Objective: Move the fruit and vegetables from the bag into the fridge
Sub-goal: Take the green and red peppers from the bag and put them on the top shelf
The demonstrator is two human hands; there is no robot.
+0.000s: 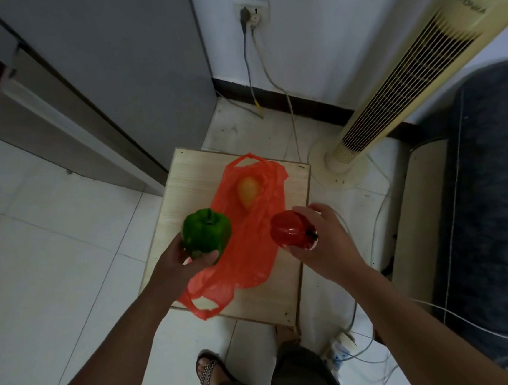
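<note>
Left hand (179, 260): fingers (207, 257) curled under and round a green bell pepper (207, 231), glossy, lobed, stem up.

Right hand (324, 241): fingers (309, 210) spread and wrapped round a red bell pepper (291, 230), shiny, dark stem facing the palm.

Between and below both hands: orange plastic bag (246, 254), thin, crinkled, translucent, lying flat on a pale wooden table (286, 294). A smooth yellow fruit (248, 191) lies in the bag beyond the fingertips.

Grey fridge (106, 67), smooth-faced, beyond the left hand.

Cream tower fan (405, 77), slatted grille, beyond the right hand; its lettering is too blurred to read.
</note>
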